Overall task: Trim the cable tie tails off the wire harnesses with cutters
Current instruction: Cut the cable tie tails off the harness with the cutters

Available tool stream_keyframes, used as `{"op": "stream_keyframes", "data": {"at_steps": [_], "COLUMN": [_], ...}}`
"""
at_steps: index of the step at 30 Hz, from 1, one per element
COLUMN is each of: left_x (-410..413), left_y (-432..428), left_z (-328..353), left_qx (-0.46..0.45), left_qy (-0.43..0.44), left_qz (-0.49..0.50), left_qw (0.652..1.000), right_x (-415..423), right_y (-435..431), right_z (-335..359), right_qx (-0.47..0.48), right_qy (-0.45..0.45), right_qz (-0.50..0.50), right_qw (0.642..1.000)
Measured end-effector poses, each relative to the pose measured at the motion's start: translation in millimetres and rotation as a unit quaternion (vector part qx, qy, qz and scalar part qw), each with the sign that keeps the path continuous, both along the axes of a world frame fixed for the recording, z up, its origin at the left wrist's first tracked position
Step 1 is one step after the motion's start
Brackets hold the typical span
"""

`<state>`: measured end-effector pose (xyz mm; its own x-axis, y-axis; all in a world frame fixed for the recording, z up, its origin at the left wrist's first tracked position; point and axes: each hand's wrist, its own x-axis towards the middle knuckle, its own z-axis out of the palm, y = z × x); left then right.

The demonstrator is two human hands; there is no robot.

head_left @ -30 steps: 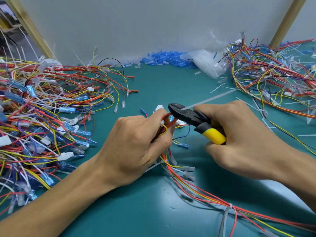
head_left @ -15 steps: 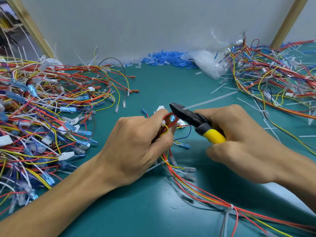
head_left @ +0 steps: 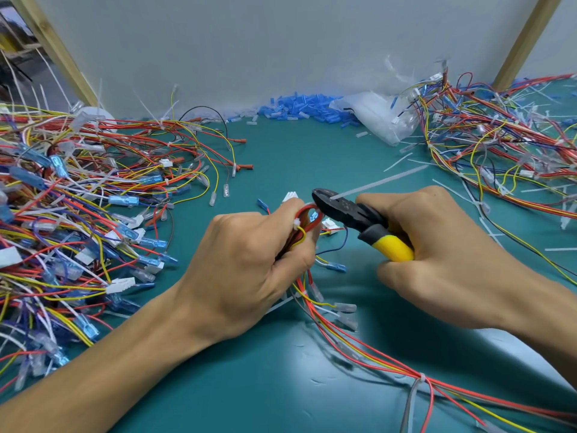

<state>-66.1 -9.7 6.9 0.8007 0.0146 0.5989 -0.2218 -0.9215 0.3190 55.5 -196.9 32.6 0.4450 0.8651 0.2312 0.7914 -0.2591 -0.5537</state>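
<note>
Frame centre: left hand grips the wire bundle steady, presenting its tie tail to cutters gripped by the right hand.

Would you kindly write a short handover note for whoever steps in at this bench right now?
Left hand grips the wire harness at a white tie. Right hand holds the cutters, jaws around that tie's tail; whether it is severed cannot be told.
Done: loose cut tails lie near the right pile.
Left to do: a second tail lower on this harness, and likely the left pile.
</note>
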Motion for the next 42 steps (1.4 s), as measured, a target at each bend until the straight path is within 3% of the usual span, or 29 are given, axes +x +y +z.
{"op": "stream_keyframes", "data": {"at_steps": [3, 9, 16, 26, 32, 37, 42], "left_x": [-0.4, -0.5, -0.2, 0.4, 0.3, -0.3, 0.1], "left_y": [1.2, 3.2, 2.5, 2.9, 2.9, 2.4, 2.8], "left_z": [-0.5, -0.8, 1.9, -0.8, -0.3, 0.6, 0.4], "left_qx": [0.007, 0.023, 0.029, 0.007, 0.002, 0.005, 0.008], "left_qy": [0.006, 0.029, 0.011, 0.014, 0.013, 0.010, 0.016], "left_qz": [-0.005, -0.018, -0.029, -0.013, -0.011, -0.019, -0.019], "left_qw": [1.000, 0.999, 0.999, 1.000, 1.000, 1.000, 1.000], "right_x": [-1.7, -1.8, -6.7, -3.1, -2.6, -5.7, -2.8], "right_y": [-0.2, 1.2, -1.5, -1.0, -1.7, -2.2, 0.4], "right_z": [-1.1, -3.0, 0.6, 2.0, 1.5, 1.9, -0.2], "right_qx": [0.002, -0.002, 0.013, -0.003, -0.011, 0.006, 0.008], "right_qy": [0.036, -0.007, 0.065, -0.020, -0.011, 0.072, 0.018], "right_qz": [0.012, 0.011, 0.021, -0.008, 0.000, 0.023, 0.005], "right_qw": [0.999, 1.000, 0.998, 1.000, 1.000, 0.997, 1.000]}}
